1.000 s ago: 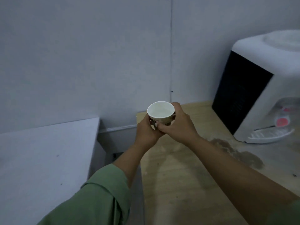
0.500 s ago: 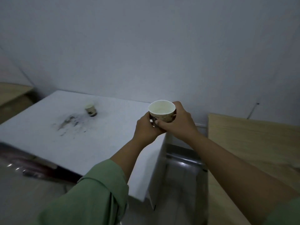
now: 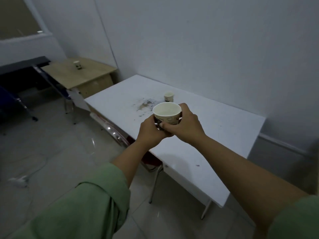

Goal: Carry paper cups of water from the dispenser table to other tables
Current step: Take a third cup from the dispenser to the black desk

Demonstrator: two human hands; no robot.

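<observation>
A patterned paper cup (image 3: 167,113) with water in it is upright at chest height, held between both hands over the near edge of a white table (image 3: 215,135). My left hand (image 3: 151,131) wraps its lower left side and my right hand (image 3: 185,125) wraps its right side. A second paper cup (image 3: 168,96) stands on the white table just beyond, beside a dark stain (image 3: 144,106). A third cup (image 3: 76,64) stands on a wooden desk (image 3: 77,75) at the far left. The dispenser is out of view.
A chair with chrome legs (image 3: 119,137) is tucked under the white table's left edge. A dark table and blue chair (image 3: 15,100) stand at the far left. A white power strip with cable (image 3: 19,181) lies on the tiled floor.
The view has swung left, away from the dispenser table. The white table now lies straight ahead and the far wooden desk has come into sight. Both hands keep the same hold on the cup.
</observation>
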